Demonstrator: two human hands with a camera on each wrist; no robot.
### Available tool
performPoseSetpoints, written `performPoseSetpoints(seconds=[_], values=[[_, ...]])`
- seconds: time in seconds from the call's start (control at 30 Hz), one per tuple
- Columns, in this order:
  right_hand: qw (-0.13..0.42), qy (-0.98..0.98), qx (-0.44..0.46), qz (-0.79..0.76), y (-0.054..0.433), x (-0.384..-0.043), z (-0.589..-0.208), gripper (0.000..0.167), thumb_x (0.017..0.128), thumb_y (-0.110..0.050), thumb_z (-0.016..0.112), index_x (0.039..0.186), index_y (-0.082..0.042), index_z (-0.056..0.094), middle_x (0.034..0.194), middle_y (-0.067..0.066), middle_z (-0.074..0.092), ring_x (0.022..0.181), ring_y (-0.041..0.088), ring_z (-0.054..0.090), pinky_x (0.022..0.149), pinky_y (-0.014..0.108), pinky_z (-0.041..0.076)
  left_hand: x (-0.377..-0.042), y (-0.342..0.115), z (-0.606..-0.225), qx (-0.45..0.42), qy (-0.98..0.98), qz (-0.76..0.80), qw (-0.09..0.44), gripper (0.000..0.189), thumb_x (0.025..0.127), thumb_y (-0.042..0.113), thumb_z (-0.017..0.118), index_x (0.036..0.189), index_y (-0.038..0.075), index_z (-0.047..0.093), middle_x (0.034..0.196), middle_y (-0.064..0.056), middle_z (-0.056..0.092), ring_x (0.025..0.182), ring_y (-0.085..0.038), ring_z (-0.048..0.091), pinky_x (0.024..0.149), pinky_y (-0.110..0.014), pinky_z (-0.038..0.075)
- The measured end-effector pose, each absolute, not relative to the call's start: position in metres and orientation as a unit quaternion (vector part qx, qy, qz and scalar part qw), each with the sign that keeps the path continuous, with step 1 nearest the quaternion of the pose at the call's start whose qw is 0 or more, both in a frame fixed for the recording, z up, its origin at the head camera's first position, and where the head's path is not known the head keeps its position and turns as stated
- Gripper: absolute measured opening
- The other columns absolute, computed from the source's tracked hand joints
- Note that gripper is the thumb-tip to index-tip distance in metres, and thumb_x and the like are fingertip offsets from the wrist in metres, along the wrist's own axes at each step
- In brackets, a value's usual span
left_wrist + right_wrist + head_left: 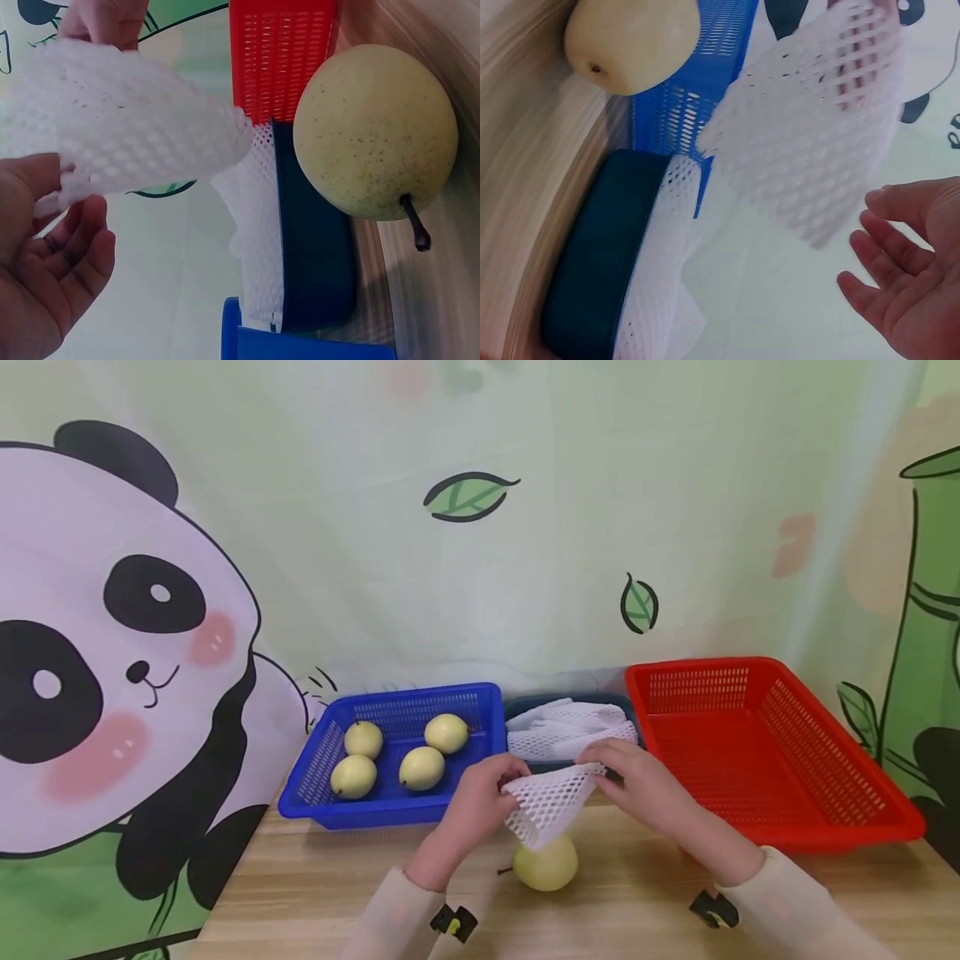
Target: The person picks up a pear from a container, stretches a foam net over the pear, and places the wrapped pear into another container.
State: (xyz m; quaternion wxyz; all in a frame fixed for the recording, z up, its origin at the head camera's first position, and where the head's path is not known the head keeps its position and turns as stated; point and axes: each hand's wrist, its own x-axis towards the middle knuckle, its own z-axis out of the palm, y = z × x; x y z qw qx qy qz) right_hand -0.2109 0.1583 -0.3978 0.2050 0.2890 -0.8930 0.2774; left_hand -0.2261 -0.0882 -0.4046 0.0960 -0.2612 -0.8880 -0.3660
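A white foam fruit net (551, 802) hangs flattened above a pale yellow pear (547, 864), which lies on the wooden table with its stem to the left. My left hand (483, 802) pinches the net's left end between thumb and fingers. At the net's upper right corner is my right hand (637, 781); in the right wrist view its fingers (889, 247) are loosely spread and the thumb tip is at the net's edge. The pear (375, 131) shows brown specks and a dark stem in the left wrist view.
Behind the hands a dark teal basket (604, 255) holds more white foam nets (570, 727). To its left stands a blue basket (390, 818) with several pears (422, 768). A large red basket (720, 760) stands on the right. A printed cloth (562, 568) hangs behind.
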Motion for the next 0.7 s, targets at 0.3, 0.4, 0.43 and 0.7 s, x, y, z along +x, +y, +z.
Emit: performPoseSetpoints(seconds=[0.3,0.4,0.43,0.7], values=[[0.180,-0.889,0.193,0.374,0.135,-0.191,-0.397,0.036,0.082,-0.026,0.086,0.103,-0.007,0.065,0.098,0.005,0.066,0.091,0.018,0.061,0.081,0.031,0.057,-0.236,-0.079,-0.408,-0.175,-0.881,-0.399,0.185,0.029,0.075,-0.013,0.065,0.098,0.004,0.068,0.082,-0.010,0.068,0.072,-0.012,0.053,0.066,-0.021,0.044],[0.114,-0.906,0.150,0.380,0.124,-0.189,-0.400,0.052,0.079,-0.039,0.087,0.100,-0.008,0.052,0.091,0.005,0.054,0.086,0.016,0.051,0.073,0.025,0.045,-0.238,-0.072,-0.409,-0.151,-0.864,-0.431,0.211,0.032,0.071,-0.014,0.062,0.097,0.002,0.068,0.079,-0.010,0.065,0.070,-0.011,0.050,0.064,-0.020,0.042],[0.103,-0.908,0.142,0.380,0.121,-0.190,-0.402,0.055,0.079,-0.040,0.088,0.099,-0.008,0.048,0.090,0.005,0.051,0.084,0.015,0.049,0.071,0.025,0.041,-0.238,-0.069,-0.410,-0.145,-0.859,-0.440,0.218,0.032,0.071,-0.014,0.061,0.097,0.002,0.069,0.078,-0.010,0.065,0.069,-0.010,0.049,0.063,-0.020,0.041],[0.179,-0.879,0.112,0.427,0.119,-0.200,-0.420,0.022,0.086,0.004,0.070,0.106,0.001,0.063,0.104,0.015,0.065,0.095,0.026,0.063,0.083,0.034,0.056,-0.233,-0.074,-0.411,-0.175,-0.822,-0.537,0.073,0.030,0.083,-0.008,0.063,0.112,-0.004,0.072,0.100,-0.022,0.075,0.070,-0.008,0.058,0.063,-0.017,0.048]])
